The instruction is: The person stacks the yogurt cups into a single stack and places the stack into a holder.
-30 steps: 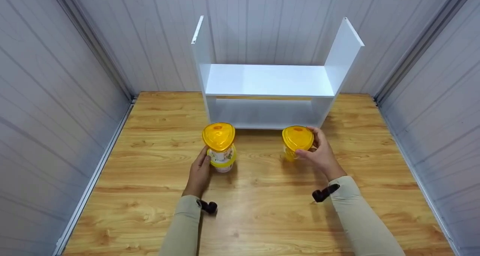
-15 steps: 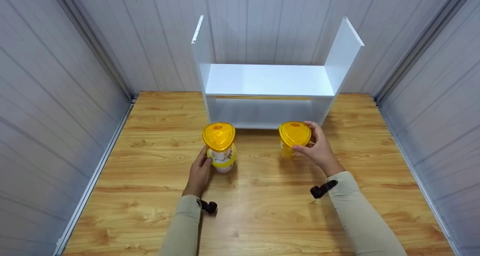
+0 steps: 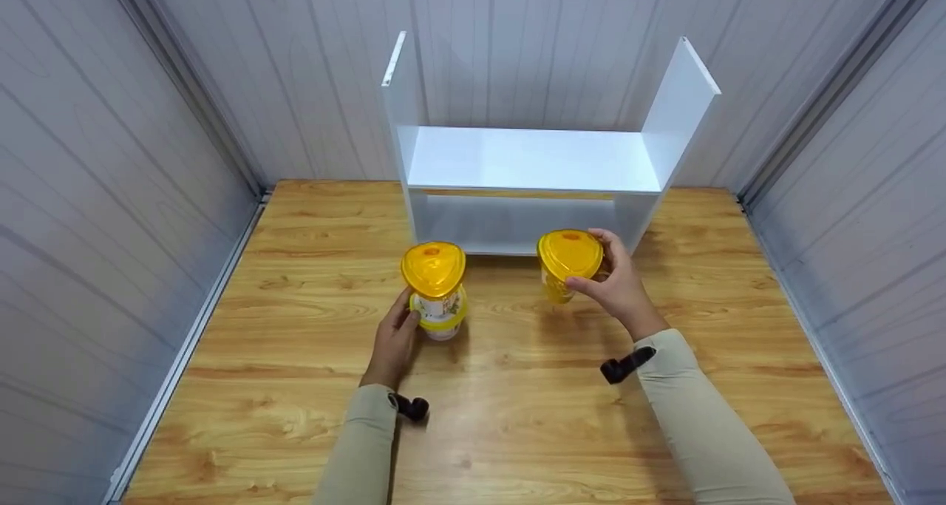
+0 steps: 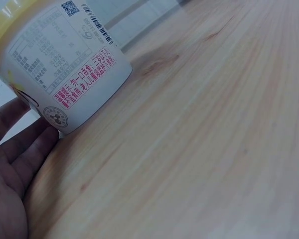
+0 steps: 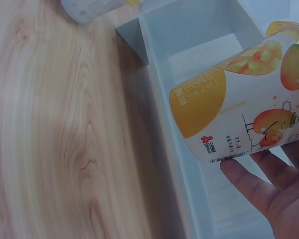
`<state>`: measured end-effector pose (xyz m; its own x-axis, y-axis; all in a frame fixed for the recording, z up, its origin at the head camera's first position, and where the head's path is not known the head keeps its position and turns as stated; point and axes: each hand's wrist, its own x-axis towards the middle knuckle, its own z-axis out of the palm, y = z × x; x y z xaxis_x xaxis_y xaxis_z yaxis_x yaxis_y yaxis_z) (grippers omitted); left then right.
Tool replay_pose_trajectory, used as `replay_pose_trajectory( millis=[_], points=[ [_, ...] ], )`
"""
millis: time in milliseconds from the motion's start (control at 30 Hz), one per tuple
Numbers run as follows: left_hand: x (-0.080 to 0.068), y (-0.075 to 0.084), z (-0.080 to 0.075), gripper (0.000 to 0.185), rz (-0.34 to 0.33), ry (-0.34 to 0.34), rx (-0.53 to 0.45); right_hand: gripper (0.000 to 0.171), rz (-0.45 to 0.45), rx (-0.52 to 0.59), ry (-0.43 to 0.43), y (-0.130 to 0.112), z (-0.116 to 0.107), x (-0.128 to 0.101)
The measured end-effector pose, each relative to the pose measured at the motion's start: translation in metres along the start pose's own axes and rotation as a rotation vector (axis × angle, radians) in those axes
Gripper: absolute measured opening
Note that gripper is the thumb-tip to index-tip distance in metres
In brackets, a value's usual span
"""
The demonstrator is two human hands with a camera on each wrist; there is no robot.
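Observation:
Two yellow-lidded cups stand stacked on the wooden table. The upper cup point(image 3: 434, 270) has a translucent orange-yellow lid, and the lower cup point(image 4: 65, 59) has a yellow rim and a white label with red print. My left hand point(image 3: 390, 346) grips the stack low on its left side, fingers partly hidden behind it. My right hand point(image 3: 621, 294) holds another yellow-lidded cup point(image 5: 239, 99) with orange fruit pictures, thumb in front and fingers around its far side. That cup hangs above the table, slightly tilted, by the shelf's front edge.
A white two-level shelf point(image 3: 528, 159) with upright side panels stands at the back of the table point(image 3: 502, 416). Its lower board point(image 3: 510, 224) lies just beyond the cups. Panelled walls enclose the left, back and right. A small black camera sits on each wrist.
My right hand has carried its cup up, forward and to the left, closer to the shelf. The left hand and the stacked cups have stayed in place.

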<state>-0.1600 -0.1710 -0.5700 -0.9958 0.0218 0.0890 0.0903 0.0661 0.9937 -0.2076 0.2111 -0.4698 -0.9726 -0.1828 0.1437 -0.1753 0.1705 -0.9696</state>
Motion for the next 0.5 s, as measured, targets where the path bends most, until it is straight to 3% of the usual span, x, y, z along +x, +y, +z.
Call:
replay_pose_trajectory(
  millis=[300,500],
  points=[
    [-0.0006,0.0014,0.001,0.054,-0.009,-0.001,-0.016,0.084,-0.012,0.048,-0.022,-0.0064,0.0051,0.002],
    [-0.0006,0.0017,0.0022,0.054,-0.018,0.014,-0.014,0.087,-0.008,0.003,-0.027,-0.0103,0.0087,0.0032]
  ],
)
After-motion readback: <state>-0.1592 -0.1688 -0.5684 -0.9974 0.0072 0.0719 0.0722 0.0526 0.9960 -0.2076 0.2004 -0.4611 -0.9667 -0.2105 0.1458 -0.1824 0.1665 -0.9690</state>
